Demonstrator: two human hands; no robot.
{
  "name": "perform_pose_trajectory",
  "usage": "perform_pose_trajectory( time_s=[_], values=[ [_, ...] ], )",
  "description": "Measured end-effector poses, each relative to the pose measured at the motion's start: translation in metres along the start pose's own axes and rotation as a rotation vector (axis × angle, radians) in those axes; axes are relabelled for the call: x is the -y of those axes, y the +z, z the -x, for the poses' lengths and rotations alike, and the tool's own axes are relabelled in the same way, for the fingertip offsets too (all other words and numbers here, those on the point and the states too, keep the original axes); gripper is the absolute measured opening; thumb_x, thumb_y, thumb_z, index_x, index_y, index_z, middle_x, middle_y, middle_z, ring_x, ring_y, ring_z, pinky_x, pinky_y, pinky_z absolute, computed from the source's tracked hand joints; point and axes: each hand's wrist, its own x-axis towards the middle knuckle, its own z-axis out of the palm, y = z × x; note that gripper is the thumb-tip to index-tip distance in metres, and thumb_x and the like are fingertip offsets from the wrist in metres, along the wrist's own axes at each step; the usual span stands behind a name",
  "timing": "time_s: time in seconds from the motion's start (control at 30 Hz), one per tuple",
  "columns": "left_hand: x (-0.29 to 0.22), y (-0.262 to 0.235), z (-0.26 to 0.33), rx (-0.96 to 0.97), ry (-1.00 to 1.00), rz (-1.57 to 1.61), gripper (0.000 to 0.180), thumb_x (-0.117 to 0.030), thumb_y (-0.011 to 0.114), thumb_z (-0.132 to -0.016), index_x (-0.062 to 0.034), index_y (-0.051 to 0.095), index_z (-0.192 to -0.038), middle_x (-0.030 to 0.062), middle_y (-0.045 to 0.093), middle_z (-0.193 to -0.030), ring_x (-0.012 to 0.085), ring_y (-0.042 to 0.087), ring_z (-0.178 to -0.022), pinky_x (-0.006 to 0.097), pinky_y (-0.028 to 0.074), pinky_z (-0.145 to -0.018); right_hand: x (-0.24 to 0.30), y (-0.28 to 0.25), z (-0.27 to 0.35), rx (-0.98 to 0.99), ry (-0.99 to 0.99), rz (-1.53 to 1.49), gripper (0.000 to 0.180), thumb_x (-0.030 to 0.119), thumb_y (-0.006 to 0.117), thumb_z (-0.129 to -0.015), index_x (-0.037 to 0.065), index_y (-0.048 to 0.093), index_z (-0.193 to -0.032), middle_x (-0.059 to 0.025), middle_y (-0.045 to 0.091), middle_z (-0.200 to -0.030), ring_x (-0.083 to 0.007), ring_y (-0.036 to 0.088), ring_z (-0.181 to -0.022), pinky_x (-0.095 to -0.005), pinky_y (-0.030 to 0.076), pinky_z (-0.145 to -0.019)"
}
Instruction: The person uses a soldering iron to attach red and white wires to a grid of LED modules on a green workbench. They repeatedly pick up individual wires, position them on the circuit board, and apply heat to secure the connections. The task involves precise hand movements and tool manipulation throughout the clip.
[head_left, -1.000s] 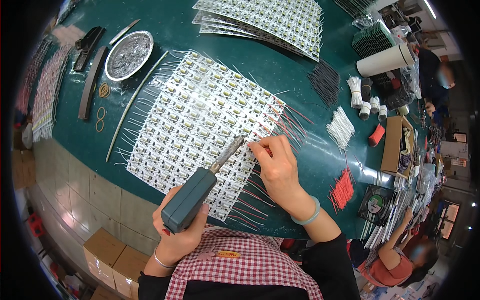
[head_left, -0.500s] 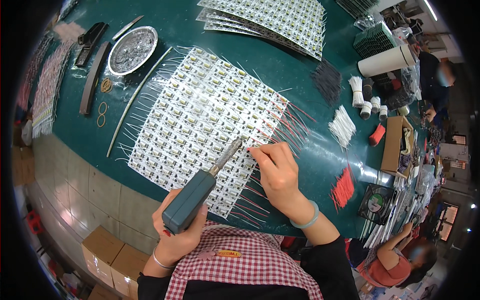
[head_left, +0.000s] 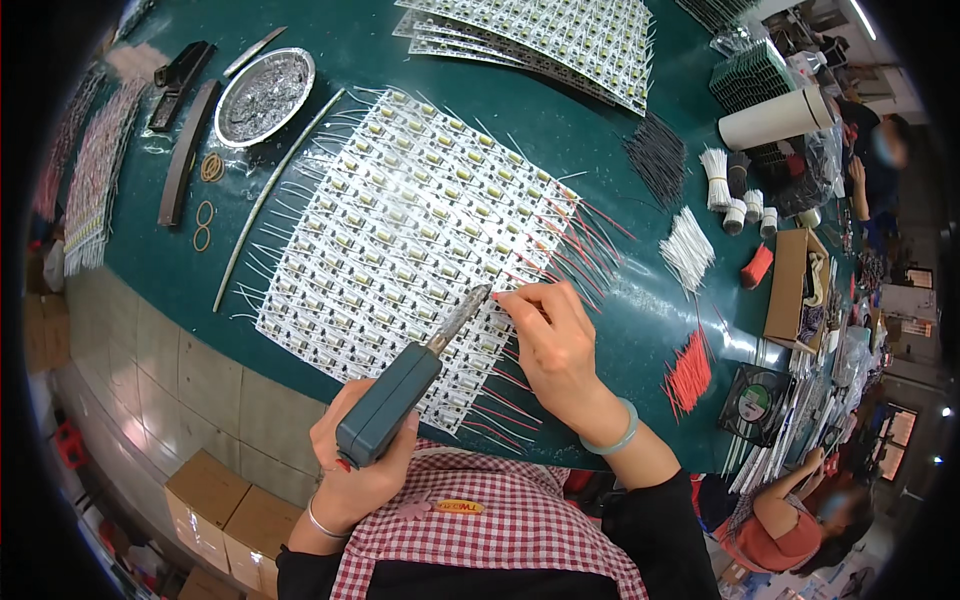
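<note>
My left hand (head_left: pixel 365 480) is wrapped round the dark green handle of a soldering gun (head_left: pixel 390 405). Its metal tip reaches up and right over a white panel of small circuit boards (head_left: pixel 370 230), close to the panel's right part. Just right of that tip, my right hand (head_left: pixel 558 340) is closed in a pinch over the panel. A red speck shows at its fingertips; whatever they pinch is too small to make out. Thin red wires (head_left: pixel 590 270) stick out along the panel's right edge, and whitish wires fringe its left edge.
Bundles of black wires (head_left: pixel 657 160), white wires (head_left: pixel 687 245) and red wires (head_left: pixel 688 372) lie right of the panel. A metal bowl (head_left: pixel 308 75) of greyish scraps stands at the upper left. More panels (head_left: pixel 560 45) are stacked at the back. Two people sit at the right.
The soldering gun has shifted slightly right and up, bringing its tip closer to my right fingertips. My right hand has stayed nearly in place.
</note>
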Motion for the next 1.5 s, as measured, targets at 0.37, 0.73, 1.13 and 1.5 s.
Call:
perform_pose_trajectory(
  time_s=[0.37, 0.73, 1.13, 1.5],
  values=[
    [0.001, -0.001, -0.001, 0.017, -0.030, 0.028, 0.018, 0.006, 0.075, -0.077, 0.0050, 0.069, -0.095, 0.0152, 0.069, -0.096, 0.0218, 0.067, -0.080, 0.031, 0.053, -0.070, 0.004, -0.009, -0.007, 0.081, -0.055, 0.130, 0.028, 0.001, 0.068, -0.074, 0.000, 0.069, -0.101, -0.0086, 0.060, -0.091, -0.0246, 0.058, -0.082, -0.0337, 0.050, -0.068],
    [0.000, -0.003, 0.000, 0.015, -0.042, 0.028, 0.018, 0.005, 0.074, -0.078, 0.0046, 0.070, -0.095, 0.0145, 0.068, -0.095, 0.0211, 0.066, -0.079, 0.031, 0.053, -0.069, 0.013, -0.013, -0.007, 0.097, -0.007, 0.128, 0.028, -0.002, 0.068, -0.074, -0.001, 0.064, -0.102, -0.0091, 0.059, -0.092, -0.0256, 0.058, -0.083, -0.0346, 0.050, -0.069],
    [-0.001, -0.002, -0.002, 0.003, 0.005, 0.037, 0.018, 0.006, 0.074, -0.076, 0.0047, 0.070, -0.093, 0.0144, 0.068, -0.093, 0.0224, 0.067, -0.077, 0.031, 0.053, -0.069, 0.010, -0.005, -0.003, 0.044, -0.011, 0.114, 0.026, -0.003, 0.067, -0.075, 0.001, 0.066, -0.101, -0.0083, 0.062, -0.094, -0.0243, 0.058, -0.084, -0.0331, 0.051, -0.066],
    [0.001, 0.002, -0.001, -0.001, -0.074, 0.079, 0.016, 0.006, 0.074, -0.076, 0.0032, 0.070, -0.091, 0.0117, 0.067, -0.088, 0.0202, 0.066, -0.074, 0.030, 0.052, -0.066, 0.012, -0.006, -0.004, 0.068, -0.016, 0.146, 0.028, -0.003, 0.068, -0.073, -0.002, 0.067, -0.102, -0.0086, 0.060, -0.094, -0.0242, 0.058, -0.085, -0.0324, 0.052, -0.066]
  ],
)
